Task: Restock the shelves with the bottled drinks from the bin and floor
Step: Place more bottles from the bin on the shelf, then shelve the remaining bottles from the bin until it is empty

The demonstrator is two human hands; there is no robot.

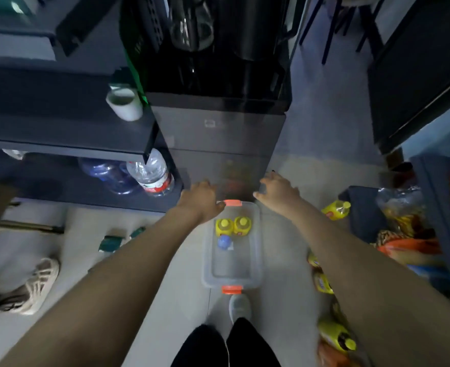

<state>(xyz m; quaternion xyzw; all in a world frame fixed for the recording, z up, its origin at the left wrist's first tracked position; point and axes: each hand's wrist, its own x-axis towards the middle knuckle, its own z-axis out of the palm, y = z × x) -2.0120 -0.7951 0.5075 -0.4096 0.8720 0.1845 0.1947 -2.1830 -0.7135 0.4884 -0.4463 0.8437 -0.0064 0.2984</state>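
A clear plastic bin point(255, 260) with orange latches stands on the floor between my arms. Inside it stand two yellow-capped bottles point(233, 225) and one blue-capped bottle point(224, 242). My left hand point(200, 198) hovers over the bin's far left corner, fingers loosely extended, holding nothing. My right hand point(276, 190) is spread above the far right corner, also holding nothing. More yellow bottles lie on the floor at the right point(336, 210) and near my right forearm point(337, 336). A large water bottle point(152, 173) lies on the low dark shelf point(67, 144) at left.
A dark cabinet point(218, 133) with an appliance on top stands right behind the bin. A white cup point(124, 103) sits on the shelf top. Snack bags point(409, 234) crowd a blue crate at right. A sneaker point(37, 284) lies at left; my own foot point(239, 307) is just behind the bin.
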